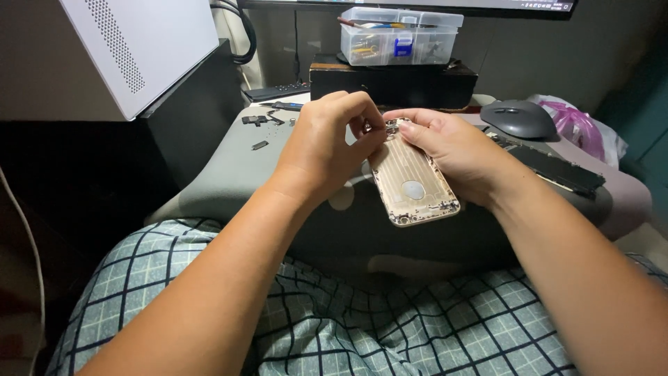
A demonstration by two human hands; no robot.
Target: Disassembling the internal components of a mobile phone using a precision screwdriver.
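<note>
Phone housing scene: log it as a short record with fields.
held item: gold phone rear housing, inner side up, tilted
left hand: fingertips pinching at the housing's top edge
right hand: supporting the housing's right side
surface: grey work pad
loose parts: small dark phone components at the pad's far left
behind: clear parts organizer box, grey computer mouse

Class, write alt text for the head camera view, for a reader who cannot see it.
Two bare hands work at the top end of a gold phone housing lying open on a grey pad: the left hand pinches there, the right hand steadies it. Small dark parts, a computer mouse and a clear parts box lie beyond.
</note>
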